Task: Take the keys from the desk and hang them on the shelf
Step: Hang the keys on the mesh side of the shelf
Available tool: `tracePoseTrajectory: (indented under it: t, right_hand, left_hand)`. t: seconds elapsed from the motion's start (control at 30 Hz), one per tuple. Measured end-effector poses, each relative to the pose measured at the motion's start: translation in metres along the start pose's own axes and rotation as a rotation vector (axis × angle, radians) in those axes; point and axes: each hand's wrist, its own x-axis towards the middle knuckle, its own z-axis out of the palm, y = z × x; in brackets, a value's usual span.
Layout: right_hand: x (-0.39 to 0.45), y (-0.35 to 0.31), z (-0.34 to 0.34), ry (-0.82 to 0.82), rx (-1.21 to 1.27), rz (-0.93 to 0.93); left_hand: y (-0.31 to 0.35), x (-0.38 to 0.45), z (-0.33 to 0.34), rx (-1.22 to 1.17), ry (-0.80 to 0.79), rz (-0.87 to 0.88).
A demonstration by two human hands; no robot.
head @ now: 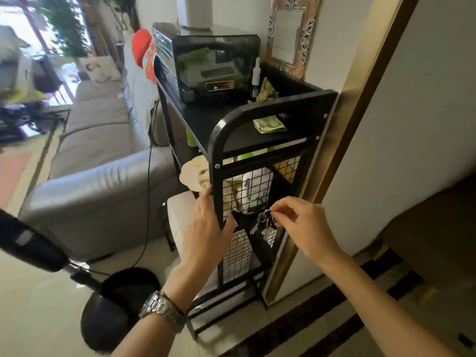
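A black metal shelf (273, 109) with wire-mesh side panels stands against the wall. A bunch of keys (265, 222) on a metal ring hangs against the mesh at the shelf's mid height. My right hand (298, 225) pinches the key ring between thumb and fingertips. My left hand (206, 228), with a metal watch on the wrist, rests flat on the shelf's left upright post, its thumb hooked around the frame. Whether the ring sits on a hook is hidden by my fingers.
On the shelf top stand a black glossy box (213, 65), a small white bottle (256, 73) and folded banknotes (269, 124). A grey sofa (103, 155) lies left, a black fan base (116, 305) on the floor, a gold door frame (342, 119) right.
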Motion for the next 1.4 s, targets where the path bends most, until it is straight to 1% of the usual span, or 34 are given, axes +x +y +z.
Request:
tracePoseTrajectory:
  t: [0.13,0.3,0.7,1.07,1.4]
  right_hand:
    - [0.013,0.016,0.002,-0.030,0.036,-0.061]
    - [0.024,0.026,0.012,-0.049,0.076,-0.132]
    - [0.049,0.039,0.039,-0.057,0.213,-0.081]
    - [0.059,0.047,0.048,-0.114,0.178,-0.051]
    - [0.060,0.052,0.052,-0.121,0.173,-0.060]
  left_hand:
    - [0.005,0.000,0.017,-0.001,0.117,-0.059]
    - [0.002,0.001,0.028,0.000,0.168,-0.098]
    - [-0.002,-0.001,0.037,0.025,0.206,-0.098]
    - [-0.004,0.000,0.041,0.034,0.219,-0.105]
    - [-0.004,-0.001,0.041,0.044,0.219,-0.112]
